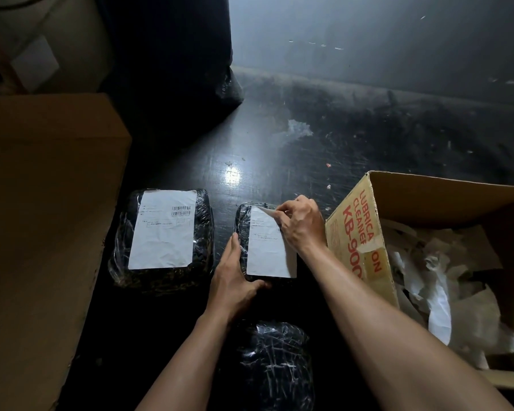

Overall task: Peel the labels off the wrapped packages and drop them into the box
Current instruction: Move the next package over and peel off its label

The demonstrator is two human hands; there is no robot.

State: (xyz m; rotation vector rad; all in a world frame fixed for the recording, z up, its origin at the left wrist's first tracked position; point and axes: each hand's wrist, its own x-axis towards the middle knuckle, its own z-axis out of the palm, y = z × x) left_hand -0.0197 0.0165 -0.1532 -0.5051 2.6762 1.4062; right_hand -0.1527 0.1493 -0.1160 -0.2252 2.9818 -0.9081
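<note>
A small black wrapped package (243, 229) lies on the dark floor in front of me, with a white label (267, 250) covering its top. My left hand (233, 280) grips the package's near left corner. My right hand (298, 223) pinches the label's far right corner, which is lifted and folded back. To the left lies a larger wrapped package (202, 229) with a full white label (162, 229) still flat on it. A third wrapped package (276, 363) without a visible label sits near me between my forearms. The open cardboard box (356, 229) stands at the right.
The box at the right holds crumpled paper and peeled labels (436, 298). A closed brown carton (42, 221) fills the left side. A black bag (172, 69) stands at the back. Dark scuffed floor (339, 143) stretches ahead to a wall.
</note>
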